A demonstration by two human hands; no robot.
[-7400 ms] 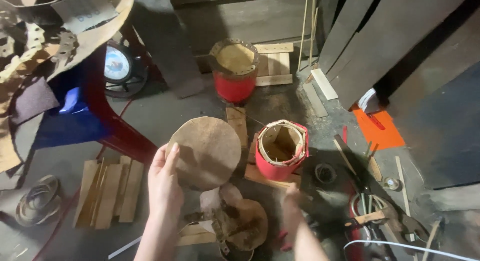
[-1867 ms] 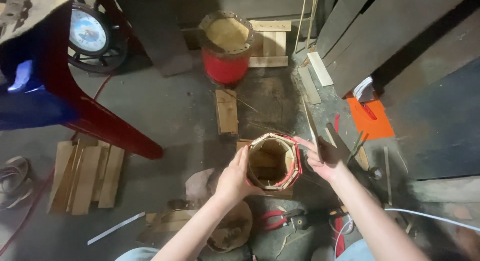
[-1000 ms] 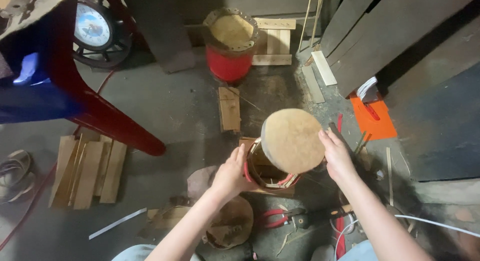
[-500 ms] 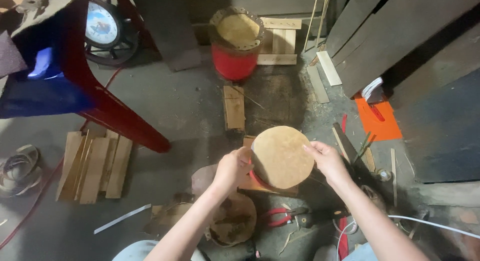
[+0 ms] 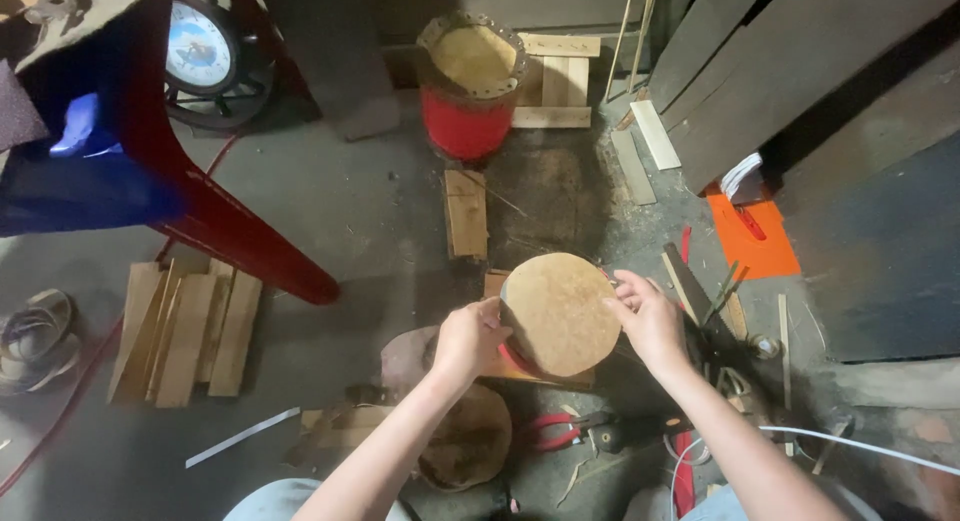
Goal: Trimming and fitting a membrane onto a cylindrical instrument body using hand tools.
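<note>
Pliers (image 5: pixel 548 431): red-handled, on the floor nearest the person, just below the drum, close enough to grab.
Scrap hide (image 5: pixel 462 436): a brown curled piece on the floor under the left forearm, beside the pliers.
Left hand (image 5: pixel 468 338): fingers curled onto the left edge of the skin, clamped on it where it overhangs the drum's rim; the grip looks meant to keep that side from sliding.
Right hand (image 5: pixel 650 319): fingers closed on the right edge of the skin, opposite the left, so the disc is held from both sides and sits centred.
Skin (image 5: pixel 560 313): a round tan disc lying flat over the drum's open top, covering it wholly.
Drum (image 5: pixel 512 356): small, with a red shell; only a sliver of red shows below the skin. It stands on a wood block (image 5: pixel 494 283) at the middle of the floor, which lifts it off the dirt.
Slat pile (image 5: pixel 185 326): short boards stacked at the floor's left side, well apart from the hands.
Orange sheet (image 5: pixel 755 236): flat on the floor to the right, by the leaning planks.
Second drum (image 5: pixel 470 81): red, skin already on with holes around its rim, at the far edge by a small pallet (image 5: pixel 555 81).
</note>
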